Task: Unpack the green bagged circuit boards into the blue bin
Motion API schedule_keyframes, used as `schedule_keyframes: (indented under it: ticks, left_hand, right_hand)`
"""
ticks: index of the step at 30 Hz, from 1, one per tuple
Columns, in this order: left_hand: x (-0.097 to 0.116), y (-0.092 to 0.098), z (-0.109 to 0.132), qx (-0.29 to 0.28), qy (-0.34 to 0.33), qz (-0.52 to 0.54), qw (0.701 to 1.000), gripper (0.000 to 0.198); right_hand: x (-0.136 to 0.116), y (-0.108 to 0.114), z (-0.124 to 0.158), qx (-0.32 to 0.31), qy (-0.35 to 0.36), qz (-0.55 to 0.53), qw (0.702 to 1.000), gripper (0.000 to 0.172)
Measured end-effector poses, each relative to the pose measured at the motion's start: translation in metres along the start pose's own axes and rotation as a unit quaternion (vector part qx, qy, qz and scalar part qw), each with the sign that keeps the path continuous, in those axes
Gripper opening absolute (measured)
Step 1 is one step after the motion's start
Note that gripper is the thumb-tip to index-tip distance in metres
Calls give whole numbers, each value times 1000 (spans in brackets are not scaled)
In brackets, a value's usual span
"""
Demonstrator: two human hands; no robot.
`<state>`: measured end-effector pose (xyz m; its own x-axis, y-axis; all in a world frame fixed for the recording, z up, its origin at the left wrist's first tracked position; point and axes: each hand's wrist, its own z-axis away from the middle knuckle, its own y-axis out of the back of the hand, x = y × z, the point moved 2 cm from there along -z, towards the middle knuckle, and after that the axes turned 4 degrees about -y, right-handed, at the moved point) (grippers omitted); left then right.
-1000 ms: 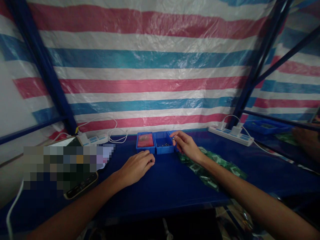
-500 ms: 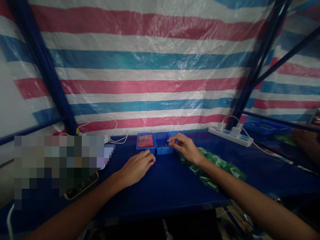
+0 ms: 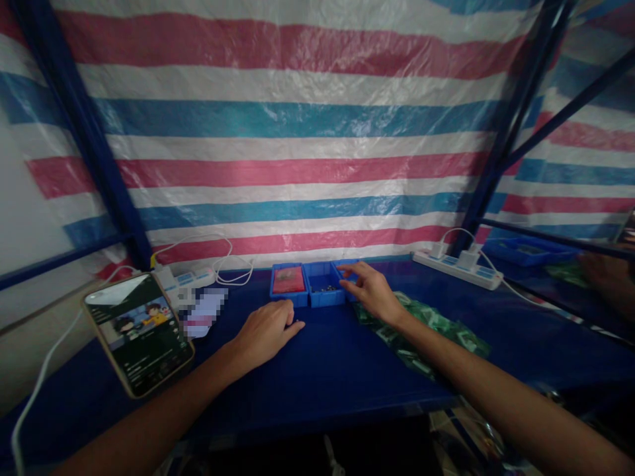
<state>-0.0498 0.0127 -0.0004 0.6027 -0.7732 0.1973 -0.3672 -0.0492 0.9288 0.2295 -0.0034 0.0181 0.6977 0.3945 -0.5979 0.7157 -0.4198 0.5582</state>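
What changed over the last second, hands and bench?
The right hand opened its pinch by the middle blue bin; the small piece it held is no longer visible. The left hand's thumb and forefinger parted. Bin and green packets stayed put.

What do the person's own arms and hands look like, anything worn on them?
The left hand and right hand are bare, with no gloves, rings or watch that I can make out. The slim forearms show no sleeves, bands or cables.
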Motion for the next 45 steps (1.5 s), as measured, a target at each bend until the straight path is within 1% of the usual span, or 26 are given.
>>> schedule_keyframes:
  ticks: [2, 5, 6, 9, 12, 14, 18, 19, 21, 23, 25, 28, 30, 33, 38, 42, 45]
  left_hand:
    - [1, 0, -1, -6, -13, 14, 1000, 25]
    - [4, 1, 0, -17, -45, 39, 998, 13]
    - [5, 1, 1, -22, -61, 44, 997, 15]
    - [6, 0, 3, -32, -98, 44, 994, 30]
    - [5, -2, 4, -39, -97, 26, 994, 35]
    - [5, -2, 3, -36, -83, 16, 996, 33]
    - [5, 0, 1, -34, -54, -2, 998, 27]
    - [6, 0, 0, -35, -48, -6, 998, 26]
    - [6, 1, 0, -37, -36, -10, 999, 25]
    - [5, 0, 0, -37, -27, -12, 999, 25]
    - [5, 0, 0, -35, -21, -14, 999, 24]
    - [4, -1, 0, -31, -22, -17, 999, 23]
    - [5, -1, 1, -30, -26, -17, 999, 23]
    - [5, 0, 1, -29, -25, -17, 999, 27]
    - [6, 1, 1, -31, -28, -18, 999, 29]
    - [6, 1, 2, -35, -23, -23, 999, 30]
    - [7, 2, 2, -36, -21, -25, 999, 32]
  right_hand:
    - [-4, 0, 1, 3, 7, -4, 1000, 23]
    - [-12, 0, 4, -3, 32, -22, 999, 17]
    - [-15, -1, 5, -10, 41, -29, 999, 17]
    - [-20, -3, 9, -47, 51, -54, 996, 24]
    - [-19, -9, 12, -115, 38, -81, 989, 28]
    - [-17, -14, 14, -177, 33, -88, 980, 30]
    - [-19, -19, 19, -317, 54, -78, 944, 38]
    - [-21, -19, 20, -342, 65, -75, 934, 39]
    - [-25, -18, 21, -364, 80, -67, 926, 33]
    - [-25, -17, 20, -363, 72, -56, 927, 26]
    - [-23, -17, 20, -371, 41, -48, 926, 23]
    - [-20, -19, 22, -387, -17, -82, 918, 26]
    - [-20, -19, 23, -371, -49, -129, 918, 29]
    - [-22, -17, 21, -339, -75, -179, 920, 33]
    - [-23, -12, 16, -310, -98, -226, 918, 36]
    - [-25, -8, 14, -272, -82, -271, 920, 34]
    - [-23, -8, 12, -245, -72, -283, 924, 31]
